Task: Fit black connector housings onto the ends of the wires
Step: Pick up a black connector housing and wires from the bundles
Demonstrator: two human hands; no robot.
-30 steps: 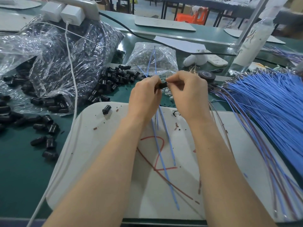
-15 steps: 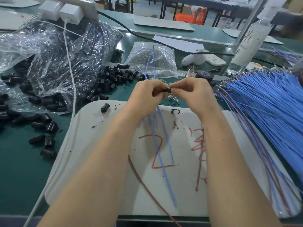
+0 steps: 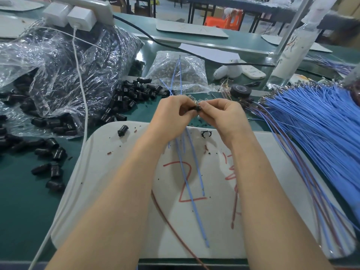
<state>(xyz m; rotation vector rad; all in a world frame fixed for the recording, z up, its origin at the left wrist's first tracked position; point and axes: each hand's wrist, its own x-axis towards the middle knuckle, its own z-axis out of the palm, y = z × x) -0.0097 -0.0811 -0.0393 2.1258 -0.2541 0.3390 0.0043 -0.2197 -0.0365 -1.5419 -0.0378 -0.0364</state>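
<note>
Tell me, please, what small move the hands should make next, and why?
Probably press the right hand toward the left hand, seating the wire end deeper in the black housing. Both hands pinch that housing between them, and blue wires hang below the left hand, so the fitting looks unfinished.

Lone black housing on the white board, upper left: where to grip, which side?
Likely pinch the lone black housing across its barrel, coming down from above: it lies on its side on the white board, apart from the pile, so both long flanks are exposed.
</note>
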